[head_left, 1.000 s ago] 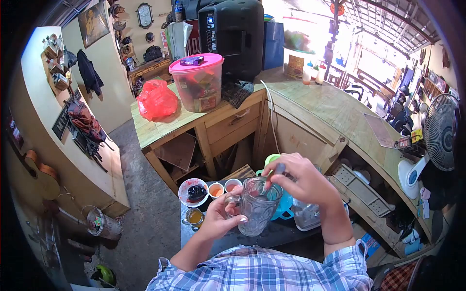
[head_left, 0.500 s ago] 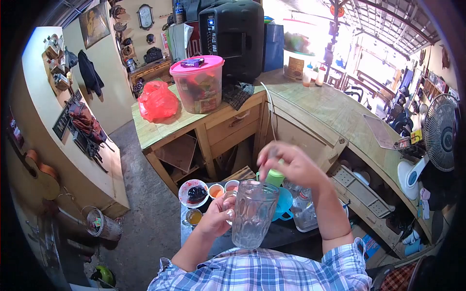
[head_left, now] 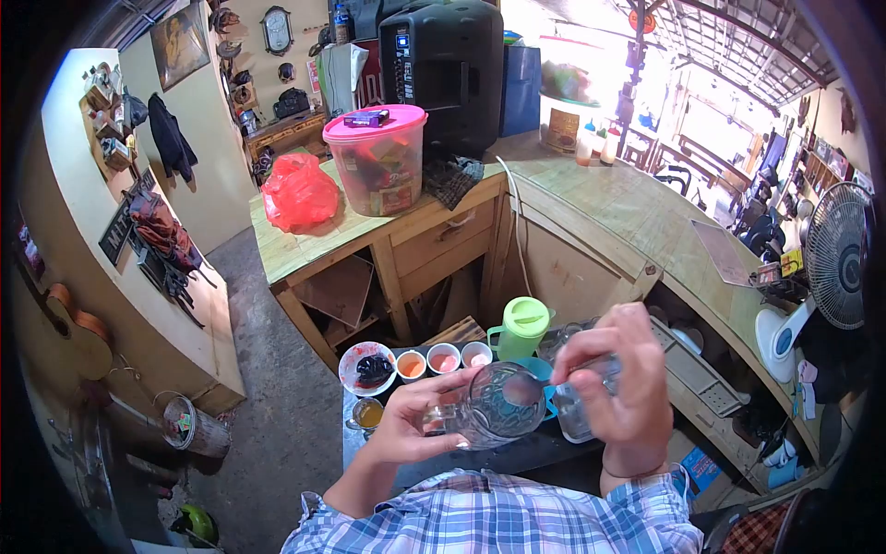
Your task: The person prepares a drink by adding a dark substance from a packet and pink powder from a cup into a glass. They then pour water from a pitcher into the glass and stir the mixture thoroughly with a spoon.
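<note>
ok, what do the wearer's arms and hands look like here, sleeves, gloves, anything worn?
Both hands are bare, no gloves. The left hand and right hand come out of a short-sleeved shirt in a blue, white and red plaid check; the forearms are uncovered. A thin band seems to circle the right wrist, too small to identify. No rings can be made out on the fingers.

Clear dimpled glass mug (head_left: 494, 406) w/ handle, empty, tipped on its side, mouth toward camera, metal spoon (head_left: 528, 388) bowl inside it.

Bright daylight glaring in from upper right, strong fisheye bending with dark vignetted corners, moderately sharp throughout.
</note>
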Tool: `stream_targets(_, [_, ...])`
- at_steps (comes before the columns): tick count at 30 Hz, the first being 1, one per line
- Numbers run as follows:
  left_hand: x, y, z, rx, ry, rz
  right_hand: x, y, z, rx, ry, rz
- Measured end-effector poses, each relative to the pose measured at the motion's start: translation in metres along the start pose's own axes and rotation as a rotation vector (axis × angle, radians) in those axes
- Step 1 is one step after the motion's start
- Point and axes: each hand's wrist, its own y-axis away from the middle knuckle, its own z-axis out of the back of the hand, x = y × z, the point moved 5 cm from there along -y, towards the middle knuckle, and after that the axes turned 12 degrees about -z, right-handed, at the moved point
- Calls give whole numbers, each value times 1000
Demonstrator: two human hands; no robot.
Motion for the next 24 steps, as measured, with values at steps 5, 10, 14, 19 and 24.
stream_targets(5, [-8, -6, -4, 63, -103, -135, -3, 17, -24, 172, 43, 102])
stream_targets(10, [-31, -12, -12, 164, -394, -280, 7, 23, -6, 44, 79, 63])
stream_targets(14, [-32, -6, -16, 140, -569, -425, 4, 33, -2, 63, -17, 126])
stream_targets(19, [-31, 1, -15, 103, -633, -549, 1, 36, -18, 239, -11, 199])
stream_targets(24, [-20, 11, -9, 57, -681, -616, -21, 56, -2, 298, -456, 168])
